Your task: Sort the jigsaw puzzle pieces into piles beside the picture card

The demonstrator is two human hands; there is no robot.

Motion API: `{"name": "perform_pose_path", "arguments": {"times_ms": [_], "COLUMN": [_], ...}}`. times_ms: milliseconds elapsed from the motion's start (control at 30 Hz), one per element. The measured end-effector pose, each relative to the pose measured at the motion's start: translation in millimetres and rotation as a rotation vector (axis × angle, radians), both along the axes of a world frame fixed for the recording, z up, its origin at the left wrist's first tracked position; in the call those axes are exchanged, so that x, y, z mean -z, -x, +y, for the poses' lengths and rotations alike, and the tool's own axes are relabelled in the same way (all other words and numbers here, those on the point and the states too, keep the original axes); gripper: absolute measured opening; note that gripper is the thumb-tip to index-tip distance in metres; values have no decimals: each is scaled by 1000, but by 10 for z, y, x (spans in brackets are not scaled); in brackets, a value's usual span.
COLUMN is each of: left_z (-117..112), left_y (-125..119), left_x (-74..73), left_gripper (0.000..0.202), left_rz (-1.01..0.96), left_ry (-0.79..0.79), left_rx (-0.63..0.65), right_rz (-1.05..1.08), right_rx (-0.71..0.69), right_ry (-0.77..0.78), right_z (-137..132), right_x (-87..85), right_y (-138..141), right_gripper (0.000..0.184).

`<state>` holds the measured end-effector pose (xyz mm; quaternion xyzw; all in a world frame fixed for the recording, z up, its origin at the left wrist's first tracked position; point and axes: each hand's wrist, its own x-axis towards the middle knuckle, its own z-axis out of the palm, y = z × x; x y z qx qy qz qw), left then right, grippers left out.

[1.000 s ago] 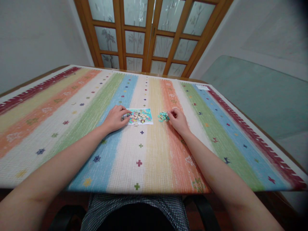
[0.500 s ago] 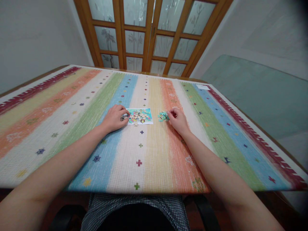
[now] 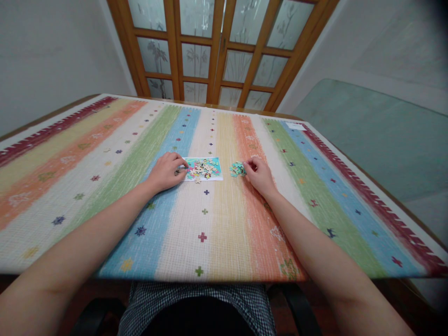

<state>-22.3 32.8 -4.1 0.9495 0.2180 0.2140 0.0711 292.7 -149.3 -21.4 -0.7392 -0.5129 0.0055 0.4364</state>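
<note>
My left hand (image 3: 168, 171) rests at the left edge of a bright picture card (image 3: 219, 176). Its fingers are curled, thumb and forefinger closed about a pink jigsaw piece (image 3: 190, 169) at their tips. On the card lies a heap of loose jigsaw pieces (image 3: 204, 168), many with their pale backs up; one pokes over the near edge. To the right of the card, a small group of teal and yellow pieces (image 3: 237, 169) sits on the cloth. At that group's right side my right hand (image 3: 259, 175) is closed in a pinch on what looks like a jigsaw piece, mostly hidden by the fingers.
A striped tablecloth (image 3: 185, 224) covers the wide table. A small white slip (image 3: 296, 126) lies at the far right. Beyond the table stand wooden doors with glass panes (image 3: 196, 63). A pale green panel (image 3: 371, 140) leans at the right wall.
The pink piece by my left fingertips shows more plainly now, and those fingers have shifted slightly. My right hand stays nearly in place beside the small group.
</note>
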Motion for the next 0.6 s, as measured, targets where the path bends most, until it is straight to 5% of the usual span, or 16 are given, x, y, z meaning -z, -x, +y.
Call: {"name": "perform_pose_path", "arguments": {"times_ms": [600], "left_z": [480], "left_y": [333], "left_x": [-216], "left_gripper": [31], "left_rz": [72], "left_ry": [369], "left_rx": [262], "right_rz": [-18], "right_rx": [-7], "right_ry": [-1], "right_z": [6], "right_x": [29], "right_y": [-8], "right_gripper": [22]}}
